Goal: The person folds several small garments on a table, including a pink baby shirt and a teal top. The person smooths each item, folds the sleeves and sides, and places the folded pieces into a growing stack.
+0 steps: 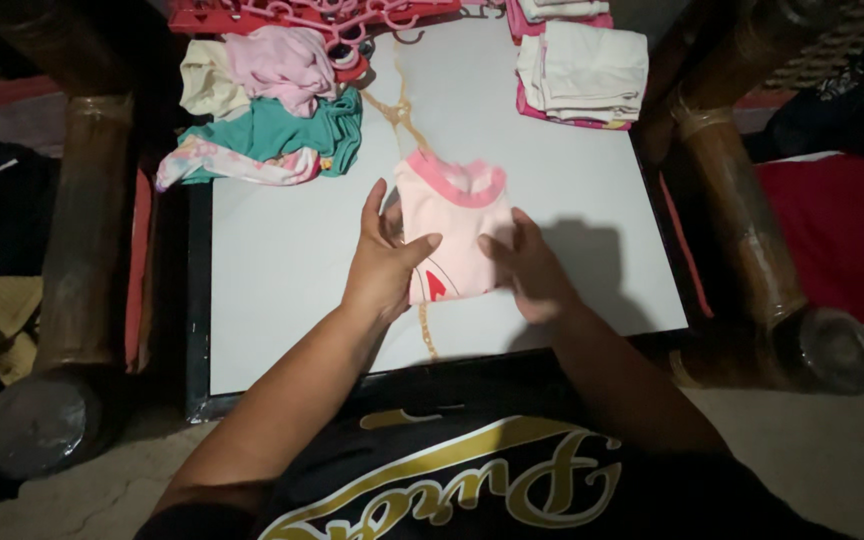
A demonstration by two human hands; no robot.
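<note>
The small pink shirt (452,235) lies near the middle of the white tabletop (282,260), collar w/ darker pink trim pointing away from the person, sides already folded in so it's a narrow strip. All places below are relative to this shirt.

Left hand (384,262) rests on the shirt's left edge, palm down, fingers held together & stretched flat, thumb out across the fabric toward the centre. Right hand (530,268) covers the right lower edge, fingers loosely bent & close together, thumb tip pressing the cloth. Neither hand pinches anything; both press flat.

Up-left of the shirt: unsorted heap (267,110) of clothes — teal, pink, cream, a patterned piece. Straight beyond that, pink hangers (317,18) at the table's far edge. Up-right: folded stack (582,72) of cream & pink items. Left and right, dark wooden chair arms (87,200) flank the table.

Risks, as I judge them:
- Folded-in sides are held only by flat pressure. Lift either hand too soon and the sleeve side prob. springs open, fold goes lopsided.
- Thin fabric on a smooth top: pushing w/ one hand harder than the other could slide or skew the whole shirt, collar ends up off-centre.
- Light is dim, edges hard to see; a crease or tucked hem under the palms may go unnoticed.
- The heap up-left sprawls toward the shirt; a wide sweep of the left arm could drag the patterned piece in.
</note>
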